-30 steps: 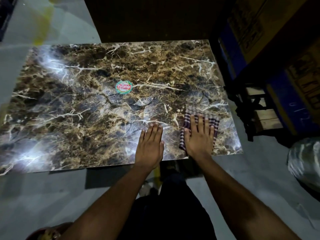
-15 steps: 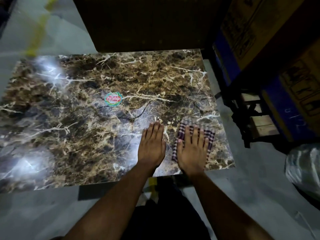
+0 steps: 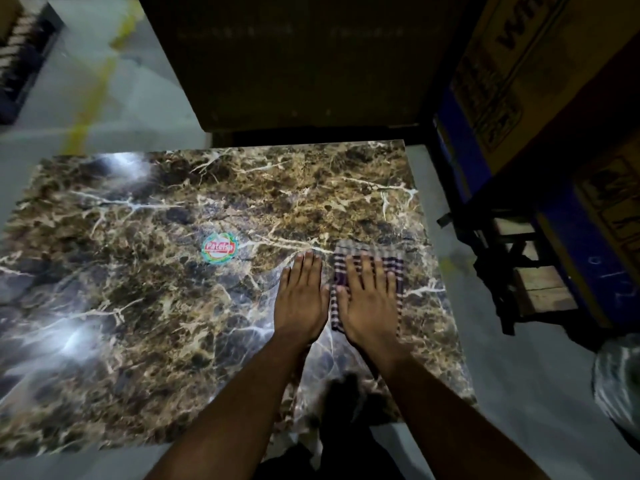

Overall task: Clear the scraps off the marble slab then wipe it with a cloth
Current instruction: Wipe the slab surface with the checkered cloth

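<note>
The step in hand is judged to be the wipe: no scraps are visible on the brown, white-veined polished marble slab [image 3: 145, 271], which fills the centre and left of the frame. The right hand [image 3: 372, 303] lies flat, fingers spread, pressing a folded purple-and-white checked cloth [image 3: 398, 263] onto the slab right of centre. The left hand [image 3: 300, 299] lies open and flat on bare marble just beside it, gripping nothing. A round red, white and green sticker [image 3: 220, 248] sits left of the hands.

The next move probably calls for firm, even pressure, carrying the cloth across the unwiped left and upper areas.

Containers: large yellow-and-blue cardboard cartons [image 3: 526, 81] stand at upper right, contents not visible. A clear plastic bag [image 3: 620, 382] shows at the lower right edge, contents indistinct.
</note>
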`<action>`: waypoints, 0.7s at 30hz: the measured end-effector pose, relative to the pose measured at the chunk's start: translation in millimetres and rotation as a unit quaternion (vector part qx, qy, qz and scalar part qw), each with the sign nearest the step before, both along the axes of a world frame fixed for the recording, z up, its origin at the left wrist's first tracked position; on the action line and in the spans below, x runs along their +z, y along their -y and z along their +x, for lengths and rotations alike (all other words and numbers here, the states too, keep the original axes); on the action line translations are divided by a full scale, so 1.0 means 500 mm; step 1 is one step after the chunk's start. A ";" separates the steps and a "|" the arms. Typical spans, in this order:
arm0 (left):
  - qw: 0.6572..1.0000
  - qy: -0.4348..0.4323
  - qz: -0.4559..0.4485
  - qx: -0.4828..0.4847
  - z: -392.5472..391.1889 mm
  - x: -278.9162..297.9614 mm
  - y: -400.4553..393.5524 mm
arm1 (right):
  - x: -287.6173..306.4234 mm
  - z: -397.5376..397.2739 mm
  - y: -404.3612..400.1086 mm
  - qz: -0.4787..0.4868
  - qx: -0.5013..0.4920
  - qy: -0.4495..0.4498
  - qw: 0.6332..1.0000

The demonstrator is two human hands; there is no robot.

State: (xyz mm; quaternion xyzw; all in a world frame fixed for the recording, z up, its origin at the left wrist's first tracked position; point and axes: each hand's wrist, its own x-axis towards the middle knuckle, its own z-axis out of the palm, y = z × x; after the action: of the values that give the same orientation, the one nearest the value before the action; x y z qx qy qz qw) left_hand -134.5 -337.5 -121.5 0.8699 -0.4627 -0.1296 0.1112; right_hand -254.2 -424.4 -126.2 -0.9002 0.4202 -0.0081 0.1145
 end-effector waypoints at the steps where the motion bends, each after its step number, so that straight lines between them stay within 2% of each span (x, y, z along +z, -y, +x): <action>1: 1.000 0.004 0.000 -0.001 0.007 0.000 0.012 | -0.006 0.028 0.029 0.003 0.017 -0.001 1.000; 4: 1.000 0.016 -0.001 0.011 0.040 -0.002 0.050 | -0.012 0.072 0.137 0.000 -0.015 -0.021 1.000; 7: 1.000 0.020 0.004 0.022 0.077 -0.005 0.087 | -0.002 0.049 0.161 -0.007 -0.063 -0.026 0.998; 10: 0.999 0.033 0.013 0.026 0.097 -0.005 0.125 | 0.003 0.070 0.128 0.000 -0.023 -0.017 1.000; 13: 0.999 0.038 0.012 0.031 0.119 -0.011 0.166 | -0.007 0.153 0.177 0.012 0.030 -0.001 0.999; 17: 0.999 0.032 0.007 0.033 0.151 -0.011 0.206 | -0.014 0.187 0.288 0.008 -0.014 -0.022 1.000; 21: 0.999 0.025 0.006 0.037 0.174 -0.010 0.241 | -0.009 0.187 0.264 -0.004 -0.018 -0.020 1.000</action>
State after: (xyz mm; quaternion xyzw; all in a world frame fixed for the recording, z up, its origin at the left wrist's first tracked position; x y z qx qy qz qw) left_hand -47.5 -457.9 -126.4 0.8900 -0.4322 -0.1057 0.0993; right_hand -160.5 -556.6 -130.8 -0.8928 0.4388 0.0060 0.1022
